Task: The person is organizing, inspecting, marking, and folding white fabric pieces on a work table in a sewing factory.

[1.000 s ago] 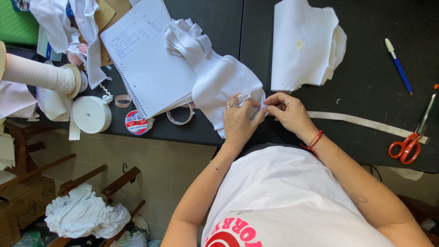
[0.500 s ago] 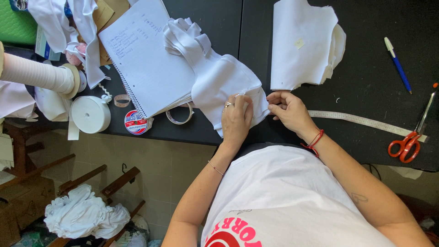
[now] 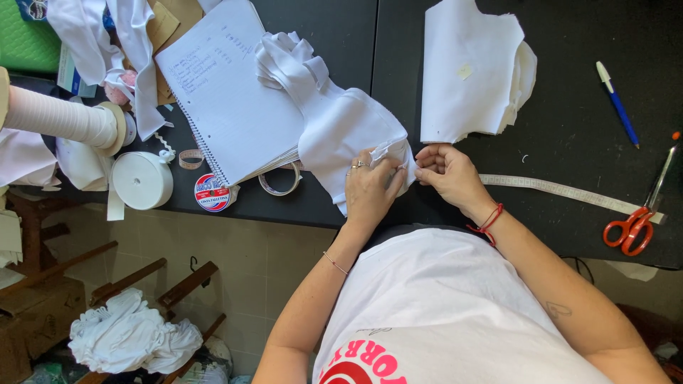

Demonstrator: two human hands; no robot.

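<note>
At the near edge of the black bench (image 3: 569,142), a white fabric piece (image 3: 348,128) is pinched at its corner by the left hand (image 3: 370,188) and right hand (image 3: 448,171). A measuring tape (image 3: 562,190) and orange scissors (image 3: 633,227) lie beside. Farther off, a spiral notebook (image 3: 228,92) and stacked white fabric (image 3: 469,71) are seen.

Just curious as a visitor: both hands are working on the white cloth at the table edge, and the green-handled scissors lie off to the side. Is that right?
Not quite. In the head view the scissors have red-orange handles, not green. The rest holds: the left hand and right hand work the white cloth at the table edge.
</note>
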